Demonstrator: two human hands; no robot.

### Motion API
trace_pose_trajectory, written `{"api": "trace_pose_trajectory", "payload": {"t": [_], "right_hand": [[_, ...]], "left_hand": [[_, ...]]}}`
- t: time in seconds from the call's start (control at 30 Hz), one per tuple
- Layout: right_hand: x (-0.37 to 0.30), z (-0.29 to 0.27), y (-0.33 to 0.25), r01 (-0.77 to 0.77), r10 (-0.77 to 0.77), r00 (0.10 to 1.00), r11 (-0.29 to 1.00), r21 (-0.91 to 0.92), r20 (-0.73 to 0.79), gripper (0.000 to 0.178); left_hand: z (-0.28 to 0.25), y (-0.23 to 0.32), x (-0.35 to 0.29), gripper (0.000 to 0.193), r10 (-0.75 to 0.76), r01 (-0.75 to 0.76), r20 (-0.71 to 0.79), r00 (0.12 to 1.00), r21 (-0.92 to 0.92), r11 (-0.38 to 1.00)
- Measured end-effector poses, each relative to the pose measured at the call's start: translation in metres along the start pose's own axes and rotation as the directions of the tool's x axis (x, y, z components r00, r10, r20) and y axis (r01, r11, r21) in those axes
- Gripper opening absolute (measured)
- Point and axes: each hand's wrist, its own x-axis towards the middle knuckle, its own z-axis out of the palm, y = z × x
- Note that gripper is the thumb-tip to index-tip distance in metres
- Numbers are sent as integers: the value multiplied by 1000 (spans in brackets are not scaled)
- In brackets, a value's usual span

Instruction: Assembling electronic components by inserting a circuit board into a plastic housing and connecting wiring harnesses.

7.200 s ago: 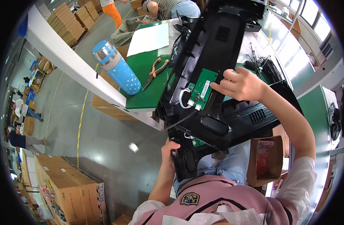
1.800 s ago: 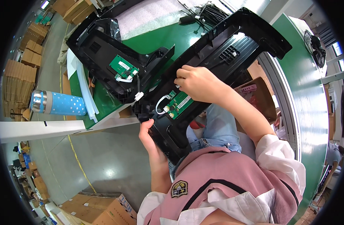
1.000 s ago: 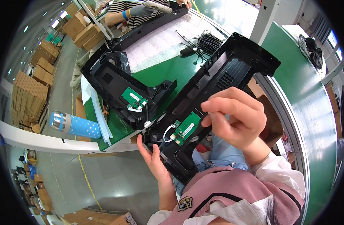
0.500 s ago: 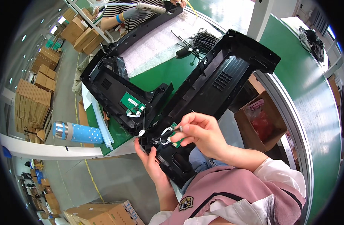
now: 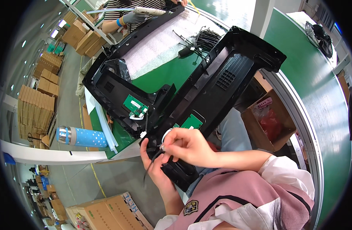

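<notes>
Right hand (image 5: 193, 149): thumb and fingertips pinched together on a thin black cable (image 5: 157, 155), over the near end of a long black plastic shell (image 5: 210, 96). The cable's tail runs down across the front of the left hand (image 5: 157, 174).

Left hand: at the left edge of that same near end, two digits raised and spread apart. From where I stand I cannot tell whether it grips the shell, the cable or neither.

Long shell: lies aslant, hollow side up, near end above the person's lap, far end out to the right. Inside it, a green rectangular circuit board (image 5: 193, 121), partly covered by the right hand; a white wire loop (image 5: 166, 135) shows just left of the board.

To the left, on the green tabletop (image 5: 162, 73): a second black plastic shell (image 5: 116, 94) bearing a green circuit board with a white label (image 5: 135, 105). A small white connector (image 5: 143, 134) shows near the left fingertips.

Beyond: a pale, pinkish-white foam sheet (image 5: 149, 51) and a tangled bundle of black cables (image 5: 208, 40). Far left: a blue, white-dotted bottle (image 5: 87, 137) lying in view beside the tabletop's corner. Across the tabletop, a co-worker's grey-gloved hand (image 5: 133, 18) holds a pale tool (image 5: 150, 11).
</notes>
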Motion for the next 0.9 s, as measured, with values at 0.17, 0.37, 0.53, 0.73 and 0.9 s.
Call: {"api": "trace_pose_trajectory", "payload": {"t": [0.17,0.37,0.53,0.73,0.9], "right_hand": [[10,7,16,404,-381,911,742,-535,159,6],[19,1,21,373,-357,917,620,-690,175,12],[13,9,22,423,-387,861,186,-887,330,18],[18,22,17,453,-299,867,138,-881,399,25],[23,29,11,432,-187,895,148,-890,404,28]], "left_hand": [[-11,-5,4,44,114,-114,11,993,72,991],[-17,-1,10,19,104,-87,-87,991,179,980],[-20,-11,15,16,71,-37,-153,986,213,976],[-23,-19,13,20,225,-175,-90,970,384,906],[-20,-26,13,21,429,-368,-22,903,477,798]]}}
